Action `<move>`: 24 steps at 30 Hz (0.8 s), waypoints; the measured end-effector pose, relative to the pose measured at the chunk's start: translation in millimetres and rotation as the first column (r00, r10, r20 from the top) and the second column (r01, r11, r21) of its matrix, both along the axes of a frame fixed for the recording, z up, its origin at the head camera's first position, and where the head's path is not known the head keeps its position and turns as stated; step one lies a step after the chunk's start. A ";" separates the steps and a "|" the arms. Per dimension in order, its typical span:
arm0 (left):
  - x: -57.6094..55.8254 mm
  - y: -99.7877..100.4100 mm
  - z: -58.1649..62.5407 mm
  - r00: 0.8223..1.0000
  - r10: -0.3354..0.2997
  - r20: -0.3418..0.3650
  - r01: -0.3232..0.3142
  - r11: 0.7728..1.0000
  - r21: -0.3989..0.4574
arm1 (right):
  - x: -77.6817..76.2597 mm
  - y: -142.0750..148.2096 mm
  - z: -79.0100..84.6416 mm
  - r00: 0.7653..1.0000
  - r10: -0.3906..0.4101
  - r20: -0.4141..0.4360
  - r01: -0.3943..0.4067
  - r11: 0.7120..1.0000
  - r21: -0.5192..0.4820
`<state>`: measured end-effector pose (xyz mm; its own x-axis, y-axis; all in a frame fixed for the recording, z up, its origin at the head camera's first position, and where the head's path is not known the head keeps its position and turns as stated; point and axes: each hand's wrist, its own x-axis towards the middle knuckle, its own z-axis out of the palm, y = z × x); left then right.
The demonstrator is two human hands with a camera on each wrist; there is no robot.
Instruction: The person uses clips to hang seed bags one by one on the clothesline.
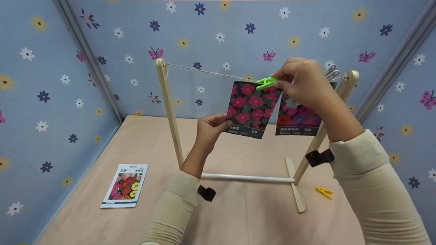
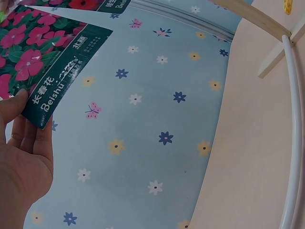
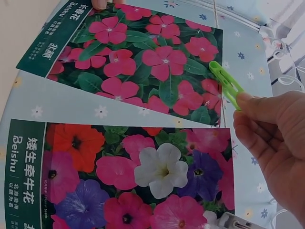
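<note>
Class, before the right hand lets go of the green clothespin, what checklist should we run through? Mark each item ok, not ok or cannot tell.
1. Left hand steadies the pink-flower packet: ok, it pinches a lower corner.
2. Green clothespin overlaps the packet's top edge: ok, with the right hand pinching its other end.
3. Clothespin grips the string firmly too: cannot tell.
4. Packet lines up with the mixed-flower packet beside it: not ok, it tilts.
5. Yellow clothespin is in sight: ok, on the table.
6. White-bordered packet is clear of both hands: ok, lying on the table.
</note>
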<state>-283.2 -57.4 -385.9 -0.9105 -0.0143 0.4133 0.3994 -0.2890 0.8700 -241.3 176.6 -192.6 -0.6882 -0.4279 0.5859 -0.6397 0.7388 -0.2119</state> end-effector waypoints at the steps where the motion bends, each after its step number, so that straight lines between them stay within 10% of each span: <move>1: 0.2 -0.1 -0.2 1.000 -0.001 -0.002 0.001 1.000 0.002 | 0.2 -0.3 0.1 1.000 -0.002 0.006 0.002 1.000 0.004; 24: 1.3 0.8 -3.2 0.999 -0.023 -0.024 0.023 1.000 0.003 | 2.4 -6.2 5.8 0.998 0.024 0.059 -0.032 0.989 0.146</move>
